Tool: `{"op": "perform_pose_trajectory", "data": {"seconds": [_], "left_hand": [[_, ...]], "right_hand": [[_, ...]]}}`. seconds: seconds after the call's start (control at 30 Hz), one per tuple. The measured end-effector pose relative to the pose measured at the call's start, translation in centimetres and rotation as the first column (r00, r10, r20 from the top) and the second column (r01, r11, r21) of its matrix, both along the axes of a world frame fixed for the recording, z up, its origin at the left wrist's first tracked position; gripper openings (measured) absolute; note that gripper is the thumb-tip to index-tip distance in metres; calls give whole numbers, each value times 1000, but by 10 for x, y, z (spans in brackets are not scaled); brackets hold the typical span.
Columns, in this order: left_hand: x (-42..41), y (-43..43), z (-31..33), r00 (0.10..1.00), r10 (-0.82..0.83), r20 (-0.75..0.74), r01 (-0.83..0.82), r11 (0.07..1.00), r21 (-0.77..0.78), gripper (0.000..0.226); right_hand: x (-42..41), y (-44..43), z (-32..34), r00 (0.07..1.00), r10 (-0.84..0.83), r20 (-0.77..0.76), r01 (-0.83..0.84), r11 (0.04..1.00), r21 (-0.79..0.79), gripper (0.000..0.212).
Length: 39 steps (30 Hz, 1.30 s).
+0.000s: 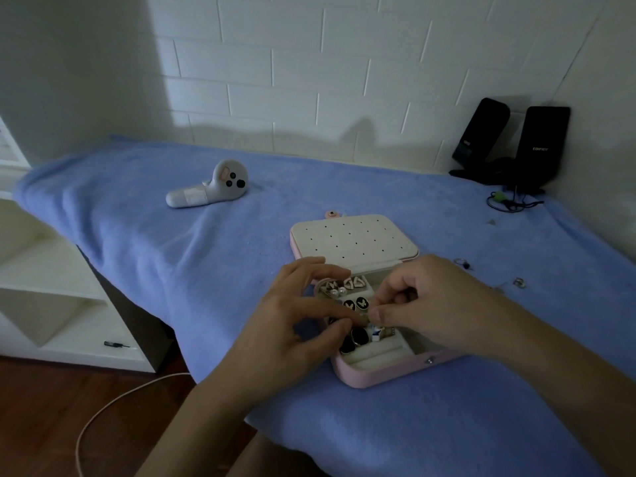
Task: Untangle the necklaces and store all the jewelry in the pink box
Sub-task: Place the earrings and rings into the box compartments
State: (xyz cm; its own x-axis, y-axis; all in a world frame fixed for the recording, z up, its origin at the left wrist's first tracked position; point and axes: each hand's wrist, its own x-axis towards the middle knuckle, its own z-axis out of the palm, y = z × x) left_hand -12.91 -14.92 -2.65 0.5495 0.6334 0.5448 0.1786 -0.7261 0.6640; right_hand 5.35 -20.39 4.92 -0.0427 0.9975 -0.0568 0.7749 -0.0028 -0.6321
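Gently: left hand (296,325) and right hand (433,304) both pinch one tiny pale trinket (374,331) over the open pink hinged box (378,377) on the blue fleece blanket (206,270), so seat it squarely between the cream rolls (375,356).

White controller (210,187) on blue blanket (137,235), 2 blk speakers (543,146), screwdriver (115,344)

Dim, bluish cast; brighter patch on wall (309,63) top centre, soft shadow below; wide-angle bend at edges, slightly soft.

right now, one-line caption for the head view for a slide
Left hand and right hand nearly touch over the open pink box of earrings on a blue blanket
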Motion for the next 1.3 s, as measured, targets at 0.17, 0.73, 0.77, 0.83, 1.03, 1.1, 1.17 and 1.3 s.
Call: {"op": "perform_pose_trajectory", "data": {"seconds": [0.17, 0.73, 0.77, 0.83, 1.03, 1.1, 1.17, 1.3], "left_hand": [[0, -1, 1, 1000, 1, -5, -1, 1000, -4, 20], [1, 0, 2, 1000, 8, -5, -8, 1000, 30, 18], [1, -1, 2, 1000, 9, -3, -9, 1000, 29, 17], [0, -1, 3, 1000, 12, 2, -12, 999, 36, 17], [1, -3, 3, 999, 39, 24, -41, 997, 64, 15], [1, -3, 3, 999, 41, 17, -42, 997, 65, 15], [1, -3, 3, 999, 41, 6, -42, 997, 63, 15], [4, -3, 5, 999, 50, 2, -50, 995, 82, 15]], "right_hand": [[-1, -1, 0, 999, -3, 48, 1, 1000, 26, 14], [8, -7, 1, 902, 186, 389, -298, 921, 250, 24], [11, -8, 3, 905, 216, 367, -318, 916, 246, 17], [17, -9, 7, 901, 276, 335, -358, 908, 215, 11], [19, -10, 0, 822, 334, 461, -472, 852, 224, 19], [18, -10, -2, 804, 342, 487, -501, 830, 244, 24], [20, -8, -3, 787, 347, 509, -526, 809, 262, 27], [18, -9, -4, 750, 353, 559, -572, 771, 281, 23]]}}
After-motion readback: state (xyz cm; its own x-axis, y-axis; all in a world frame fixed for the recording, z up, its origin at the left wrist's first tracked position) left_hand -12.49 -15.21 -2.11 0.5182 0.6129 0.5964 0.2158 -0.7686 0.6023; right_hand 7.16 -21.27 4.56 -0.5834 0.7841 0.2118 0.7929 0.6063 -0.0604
